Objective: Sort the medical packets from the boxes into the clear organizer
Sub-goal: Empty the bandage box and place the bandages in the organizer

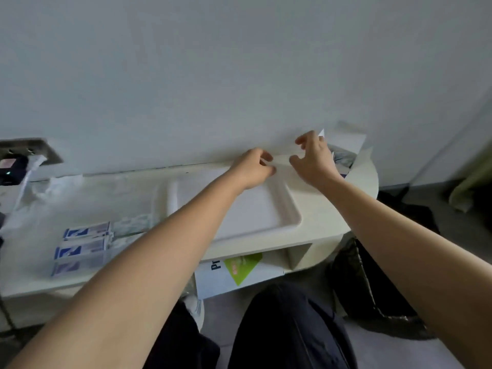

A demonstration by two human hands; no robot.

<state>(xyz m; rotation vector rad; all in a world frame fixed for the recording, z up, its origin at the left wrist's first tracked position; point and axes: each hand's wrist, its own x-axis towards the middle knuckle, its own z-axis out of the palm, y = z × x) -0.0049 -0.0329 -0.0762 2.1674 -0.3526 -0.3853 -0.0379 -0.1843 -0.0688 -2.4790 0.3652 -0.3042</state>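
An open white box (346,145) stands at the table's far right corner against the wall, with grey packets (342,157) inside. My left hand (251,169) pinches the end of a white box flap (282,157) that stretches left from the box. My right hand (314,161) curls its thumb and fingers over the flap's other end, and a white corner pokes out above its knuckles. The clear organizer (125,230) sits at the near left of the table and holds blue-and-white packets (82,246) in rows.
A shallow white tray (290,217) lies under my left forearm. Crumpled clear plastic (40,198) lies at the far left, below a wall socket (29,153). On the shelf under the table lies a white box with a green label (239,272). A dark bag (367,288) stands on the floor at the right.
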